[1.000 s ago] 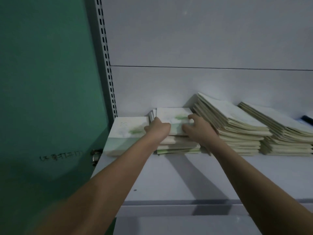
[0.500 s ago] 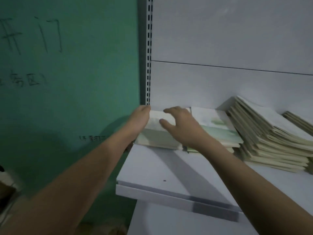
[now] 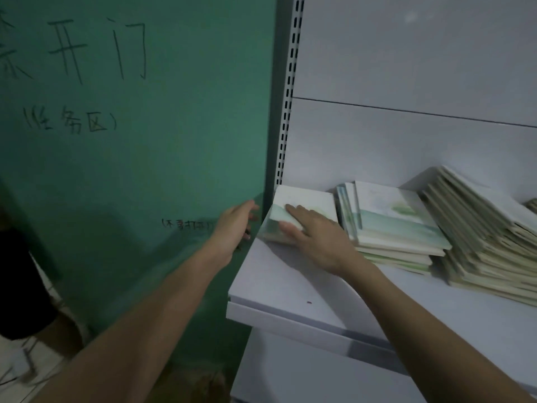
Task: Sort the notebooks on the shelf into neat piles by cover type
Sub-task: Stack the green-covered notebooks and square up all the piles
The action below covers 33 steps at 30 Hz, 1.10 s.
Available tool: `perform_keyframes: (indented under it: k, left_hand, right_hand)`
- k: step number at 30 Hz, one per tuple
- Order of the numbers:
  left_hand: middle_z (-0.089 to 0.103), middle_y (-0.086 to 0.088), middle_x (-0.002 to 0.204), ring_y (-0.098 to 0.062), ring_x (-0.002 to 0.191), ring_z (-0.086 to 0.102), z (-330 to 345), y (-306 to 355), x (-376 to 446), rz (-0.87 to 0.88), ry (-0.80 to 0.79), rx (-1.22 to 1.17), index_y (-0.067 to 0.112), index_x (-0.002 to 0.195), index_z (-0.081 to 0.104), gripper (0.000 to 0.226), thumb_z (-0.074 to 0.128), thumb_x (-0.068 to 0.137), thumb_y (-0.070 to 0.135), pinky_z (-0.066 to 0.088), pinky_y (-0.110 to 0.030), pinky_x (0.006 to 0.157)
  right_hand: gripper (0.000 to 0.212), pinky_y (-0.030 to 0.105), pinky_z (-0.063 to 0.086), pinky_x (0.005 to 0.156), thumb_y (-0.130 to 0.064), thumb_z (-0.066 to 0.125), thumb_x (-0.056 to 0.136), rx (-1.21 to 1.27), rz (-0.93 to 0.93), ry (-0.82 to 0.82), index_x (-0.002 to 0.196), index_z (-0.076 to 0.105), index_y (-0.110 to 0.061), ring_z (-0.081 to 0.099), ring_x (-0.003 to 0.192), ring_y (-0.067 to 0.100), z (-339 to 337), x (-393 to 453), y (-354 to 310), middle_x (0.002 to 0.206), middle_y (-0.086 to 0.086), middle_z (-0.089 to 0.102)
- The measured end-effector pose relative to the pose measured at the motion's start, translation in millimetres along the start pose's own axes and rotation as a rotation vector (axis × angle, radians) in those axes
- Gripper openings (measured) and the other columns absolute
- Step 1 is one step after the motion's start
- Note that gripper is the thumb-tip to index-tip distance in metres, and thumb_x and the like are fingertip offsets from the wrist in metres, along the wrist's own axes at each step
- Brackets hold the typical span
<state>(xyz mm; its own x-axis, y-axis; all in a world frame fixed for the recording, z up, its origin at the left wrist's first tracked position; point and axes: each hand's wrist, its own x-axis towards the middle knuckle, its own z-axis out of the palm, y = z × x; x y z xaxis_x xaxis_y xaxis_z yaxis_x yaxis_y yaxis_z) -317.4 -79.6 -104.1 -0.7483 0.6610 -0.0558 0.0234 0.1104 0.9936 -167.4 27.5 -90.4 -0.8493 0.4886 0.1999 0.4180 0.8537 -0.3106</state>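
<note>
A small pile of green-and-white watercolour notebooks point(image 3: 308, 205) lies at the shelf's far left corner. My right hand point(image 3: 312, 232) lies flat on top of it, fingers straight. My left hand point(image 3: 235, 225) hovers open just left of the shelf end, beside that pile and apart from it. To the right sits a second pile with the same watercolour cover point(image 3: 398, 219), a few of its notebooks standing on edge at its left side. Further right a slanted heap of plain cream notebooks point(image 3: 482, 234) leans against the back panel.
The white shelf point(image 3: 290, 289) ends at a perforated upright post point(image 3: 287, 106). A green wall with handwritten characters point(image 3: 130, 141) stands left of it. Another cream stack point(image 3: 531, 203) peeks in at the right edge.
My left hand has come off the left pile's side and drifted left, off the shelf. My right hand has flattened on top of the pile. The view has shifted left.
</note>
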Motion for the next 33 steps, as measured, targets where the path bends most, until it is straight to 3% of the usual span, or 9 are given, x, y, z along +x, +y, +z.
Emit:
perform_keyframes:
  k: [4,8,12,16,19,21,24,28,33]
  left_hand:
    - [0.072,-0.014,0.087,-0.025,0.073,0.068,-3.5,30.6,-4.2,-0.259,-0.324,-0.473,0.004,0.115,0.062,0.064,0.033,0.098,0.059,0.054,-0.034,0.068]
    - [0.071,-0.013,0.099,-0.027,0.078,0.07,-8.6,49.0,-3.2,-0.336,-0.452,-0.434,0.007,0.112,0.068,0.058,0.04,0.096,0.055,0.058,-0.033,0.066]
    - [0.072,-0.008,0.097,-0.023,0.078,0.069,-15.7,31.0,-4.7,-0.333,-0.355,-0.284,0.013,0.12,0.061,0.026,0.051,0.099,0.024,0.058,-0.032,0.062]
    - [0.067,-0.006,0.115,-0.026,0.092,0.065,-28.6,19.4,-0.6,-0.218,-0.259,-0.296,0.031,0.131,0.05,0.036,0.045,0.101,0.012,0.054,-0.045,0.079]
    - [0.063,-0.004,0.122,-0.027,0.095,0.064,-45.9,21.4,4.4,-0.173,-0.176,-0.366,0.032,0.136,0.045,0.041,0.043,0.102,0.01,0.059,-0.042,0.068]
    - [0.062,-0.005,0.122,-0.026,0.091,0.064,-55.7,28.9,5.8,-0.151,-0.118,-0.417,0.031,0.137,0.045,0.042,0.043,0.102,0.009,0.058,-0.036,0.054]
    - [0.063,-0.003,0.117,-0.025,0.086,0.063,-63.5,38.7,7.8,-0.158,-0.082,-0.417,0.029,0.137,0.045,0.041,0.043,0.101,0.009,0.057,-0.034,0.052]
    - [0.061,-0.005,0.121,-0.026,0.088,0.064,-67.6,29.7,7.3,-0.158,-0.07,-0.391,0.029,0.14,0.042,0.043,0.043,0.102,0.011,0.058,-0.035,0.054]
    - [0.059,-0.008,0.129,-0.025,0.087,0.063,-81.8,4.3,6.0,-0.19,-0.015,-0.431,0.026,0.14,0.045,0.043,0.043,0.101,0.008,0.059,-0.033,0.055]
  right_hand:
    - [0.072,0.039,0.037,0.108,-0.075,0.024,0.088,0.369,-0.027,0.018,0.147,0.035,-0.037,0.047,0.13,0.017,-14.6,-3.5,-19.9,0.146,-0.007,0.047]
    - [0.067,0.038,0.027,0.113,-0.061,0.029,0.096,0.093,-0.129,-0.008,0.153,0.022,-0.027,0.03,0.14,0.021,-5.1,-10.5,-42.4,0.158,-0.001,0.027]
    - [0.065,0.037,0.02,0.115,-0.06,0.029,0.097,0.051,-0.189,-0.131,0.153,0.019,-0.03,0.021,0.144,0.018,1.5,-13.7,-41.9,0.16,-0.001,0.019]
    - [0.043,0.024,0.032,0.098,-0.04,0.031,0.104,0.382,-0.098,0.063,0.137,0.05,-0.02,0.045,0.127,0.017,-5.7,-4.4,-25.7,0.14,-0.001,0.05]
    - [0.041,0.021,0.027,0.1,-0.029,0.034,0.105,0.284,0.005,0.066,0.142,0.042,-0.015,0.04,0.133,0.018,-9.1,2.8,-2.2,0.147,0.003,0.044]
    - [0.051,0.026,0.024,0.109,-0.036,0.039,0.103,0.179,0.037,-0.058,0.15,0.03,-0.017,0.03,0.141,0.018,-7.8,5.3,8.5,0.156,0.003,0.03]
    - [0.073,0.036,0.017,0.118,-0.058,0.04,0.095,0.026,0.035,-0.163,0.153,0.019,-0.019,0.016,0.147,0.019,-0.9,8.1,10.2,0.161,0.002,0.017]
    - [0.065,0.04,0.03,0.111,-0.06,0.034,0.096,-0.23,-0.083,-0.043,0.148,0.031,-0.02,0.031,0.138,0.022,7.6,2.6,4.7,0.151,0.003,0.036]
    - [0.056,0.033,0.029,0.108,-0.054,0.035,0.098,-0.015,-0.024,-0.068,0.148,0.036,-0.027,0.035,0.138,0.021,-1.8,-10.2,6.8,0.153,-0.002,0.037]
